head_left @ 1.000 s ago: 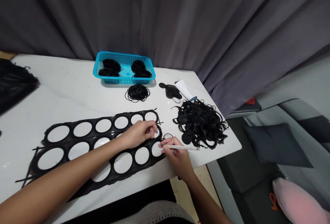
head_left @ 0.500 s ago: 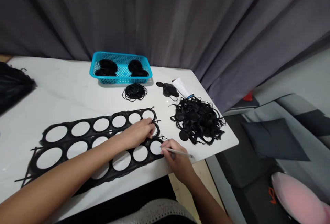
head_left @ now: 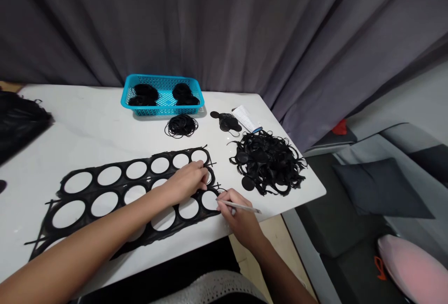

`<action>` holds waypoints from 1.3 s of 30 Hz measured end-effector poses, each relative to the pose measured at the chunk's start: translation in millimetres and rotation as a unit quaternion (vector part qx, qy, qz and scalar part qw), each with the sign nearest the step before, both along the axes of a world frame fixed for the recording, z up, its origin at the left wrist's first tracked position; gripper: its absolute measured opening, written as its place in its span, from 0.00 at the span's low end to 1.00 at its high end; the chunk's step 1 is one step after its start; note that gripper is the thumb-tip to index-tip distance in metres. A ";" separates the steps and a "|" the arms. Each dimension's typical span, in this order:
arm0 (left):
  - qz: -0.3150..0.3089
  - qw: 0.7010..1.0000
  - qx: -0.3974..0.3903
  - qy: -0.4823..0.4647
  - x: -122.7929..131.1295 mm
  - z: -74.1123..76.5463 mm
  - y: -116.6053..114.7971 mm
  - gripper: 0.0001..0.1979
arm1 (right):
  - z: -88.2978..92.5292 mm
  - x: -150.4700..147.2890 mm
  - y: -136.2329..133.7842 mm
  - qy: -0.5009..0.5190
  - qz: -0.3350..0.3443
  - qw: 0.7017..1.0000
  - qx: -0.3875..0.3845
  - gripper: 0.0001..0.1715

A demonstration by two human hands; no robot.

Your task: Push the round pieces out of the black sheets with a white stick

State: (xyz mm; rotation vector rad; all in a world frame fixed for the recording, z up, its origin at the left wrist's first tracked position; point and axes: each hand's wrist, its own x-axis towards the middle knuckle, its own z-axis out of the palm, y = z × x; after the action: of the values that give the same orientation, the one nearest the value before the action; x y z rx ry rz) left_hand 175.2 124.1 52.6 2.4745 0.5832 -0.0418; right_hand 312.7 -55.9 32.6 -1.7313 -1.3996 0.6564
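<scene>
A long black rubber sheet with two rows of round cut-out holes lies across the white table. My left hand rests on the sheet's right end, fingers curled down and pressing it. My right hand is closed around a thin white pen-like tool, whose tip touches the sheet's right edge beside a hole. A thin black ring shows at that edge.
A heap of black rings and discs lies to the right. A turquoise basket with black pieces stands at the back, a small ring pile before it. Black discs and a white tube lie nearby. Grey curtain behind; sofa cushions at the right.
My right hand drew the tool slightly down and toward me along the sheet's right edge. My left hand's fingers flattened onto the sheet. The view shifted a little.
</scene>
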 end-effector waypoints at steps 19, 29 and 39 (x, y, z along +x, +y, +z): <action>0.054 0.982 -0.179 -0.042 -2.8 8.3 9.5 0.05 | -3.3 0.8 -0.6 0.007 -0.006 1.000 0.012 0.10; 0.060 0.993 -0.087 -0.052 -6.2 -0.2 7.6 0.02 | -4.8 0.2 -0.8 0.007 -0.006 1.000 0.001 0.10; 0.039 0.999 0.011 -0.019 4.3 -15.8 -4.9 0.08 | -4.3 -0.3 0.8 0.009 -0.011 1.000 -0.004 0.09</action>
State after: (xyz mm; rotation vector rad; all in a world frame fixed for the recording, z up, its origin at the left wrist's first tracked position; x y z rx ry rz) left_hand 179.5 119.1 36.8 2.4670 0.6659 0.0414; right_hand 312.4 -55.2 28.4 -1.7404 -1.3660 0.6634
